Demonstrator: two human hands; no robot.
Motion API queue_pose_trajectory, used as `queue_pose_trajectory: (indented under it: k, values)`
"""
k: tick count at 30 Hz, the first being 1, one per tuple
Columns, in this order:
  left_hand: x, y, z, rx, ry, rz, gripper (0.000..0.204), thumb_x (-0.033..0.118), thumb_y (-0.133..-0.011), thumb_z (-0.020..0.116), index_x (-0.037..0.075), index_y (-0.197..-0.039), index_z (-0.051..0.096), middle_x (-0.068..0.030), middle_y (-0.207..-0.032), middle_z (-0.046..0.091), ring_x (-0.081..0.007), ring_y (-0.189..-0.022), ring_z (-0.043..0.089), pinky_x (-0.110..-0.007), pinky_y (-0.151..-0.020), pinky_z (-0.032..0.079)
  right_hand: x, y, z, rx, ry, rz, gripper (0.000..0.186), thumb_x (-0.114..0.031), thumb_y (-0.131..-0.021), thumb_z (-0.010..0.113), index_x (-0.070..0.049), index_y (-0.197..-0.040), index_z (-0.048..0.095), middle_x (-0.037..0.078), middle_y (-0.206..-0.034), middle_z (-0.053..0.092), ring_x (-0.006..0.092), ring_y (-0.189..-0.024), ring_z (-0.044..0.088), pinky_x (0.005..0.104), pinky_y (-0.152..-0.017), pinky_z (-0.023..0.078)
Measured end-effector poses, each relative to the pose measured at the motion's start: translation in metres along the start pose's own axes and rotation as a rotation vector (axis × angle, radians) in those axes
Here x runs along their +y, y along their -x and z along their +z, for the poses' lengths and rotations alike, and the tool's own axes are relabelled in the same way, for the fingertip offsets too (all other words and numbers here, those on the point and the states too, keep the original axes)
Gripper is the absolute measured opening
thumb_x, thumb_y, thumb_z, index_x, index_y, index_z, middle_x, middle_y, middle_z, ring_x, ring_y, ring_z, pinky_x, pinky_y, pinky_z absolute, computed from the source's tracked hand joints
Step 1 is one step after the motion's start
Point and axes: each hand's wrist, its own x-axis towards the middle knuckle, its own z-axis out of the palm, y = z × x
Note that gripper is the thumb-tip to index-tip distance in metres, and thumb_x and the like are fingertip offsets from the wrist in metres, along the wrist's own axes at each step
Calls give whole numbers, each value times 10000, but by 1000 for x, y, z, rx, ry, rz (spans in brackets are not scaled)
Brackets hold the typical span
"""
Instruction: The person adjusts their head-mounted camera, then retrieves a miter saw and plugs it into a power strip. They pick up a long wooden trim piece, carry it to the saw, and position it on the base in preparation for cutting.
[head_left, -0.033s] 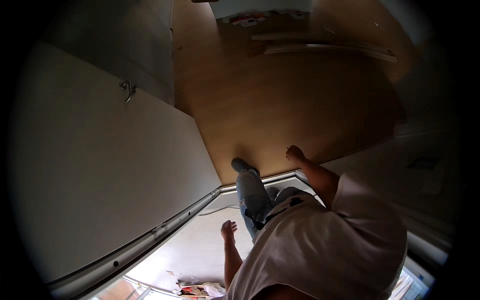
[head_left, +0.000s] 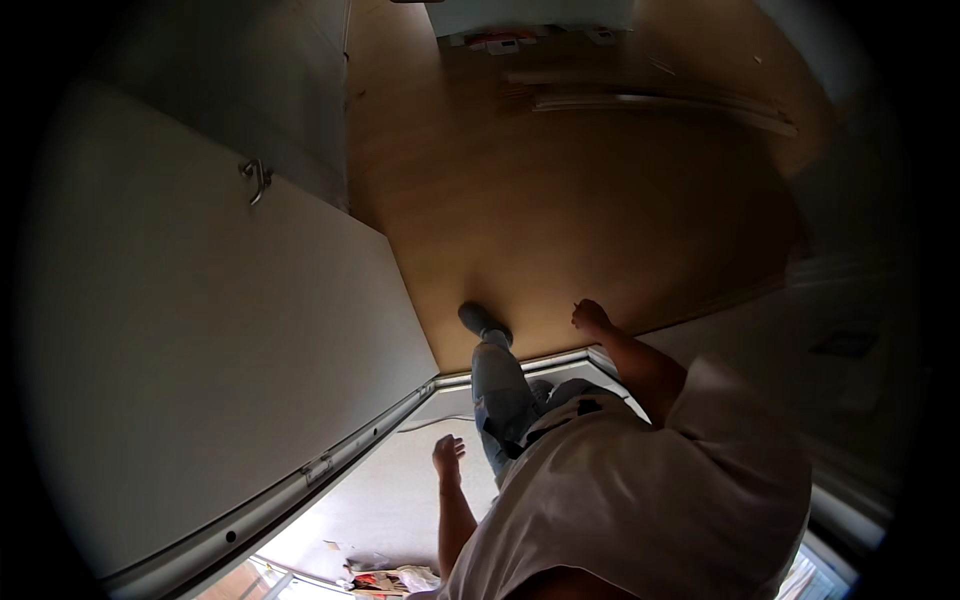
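My right hand (head_left: 588,315) is in front of me at the right, above the wooden floor, its fingers closed, with a small thin object at the fingertips that I cannot make out. My left hand (head_left: 448,455) hangs beside my left leg, fingers slightly curled and apart, holding nothing. A white door (head_left: 230,350) stands open at my left, with a metal handle (head_left: 258,180) on it. My left shoe (head_left: 482,322) is on the wood beyond the threshold (head_left: 515,368), which runs under my legs.
The wooden floor (head_left: 600,210) stretches ahead, with long boards (head_left: 660,104) lying across its far right. Small items (head_left: 500,45) sit along the far edge. Behind me, on a pale floor (head_left: 350,500), lies a pile of scraps (head_left: 385,580).
My left foot has moved slightly forward and left. My left hand has shifted a little up and left, and my right hand slightly down in the view.
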Motion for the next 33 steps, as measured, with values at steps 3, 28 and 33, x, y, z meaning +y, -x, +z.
queue_pose_trajectory:
  k: [3,28,33]
  values:
    - [83,-78,38,-144,-83,84,364,298,-1002,577,15,-1229,614,-133,-1031,718,-209,-864,688,-331,-731,557,21,15,-20,6,-439,394,252,-280,-791,782,-29,-794,759,190,-908,673,278,-869,674,431,-801,537]
    - [672,-417,472,-406,-393,213,165,265,-996,550,127,-949,627,-18,-805,661,-120,-705,617,-282,-606,504,252,-9,-92,-128,-319,699,229,-182,-880,564,-39,-855,741,195,-786,705,311,-711,692,461,-669,559]
    - [671,-389,541,-649,-838,240,215,258,-959,539,76,-886,628,-18,-752,633,-113,-689,605,-273,-617,490,439,-136,-294,653,-1080,1212,209,-161,-891,581,-3,-842,709,180,-773,685,305,-762,666,403,-737,541]
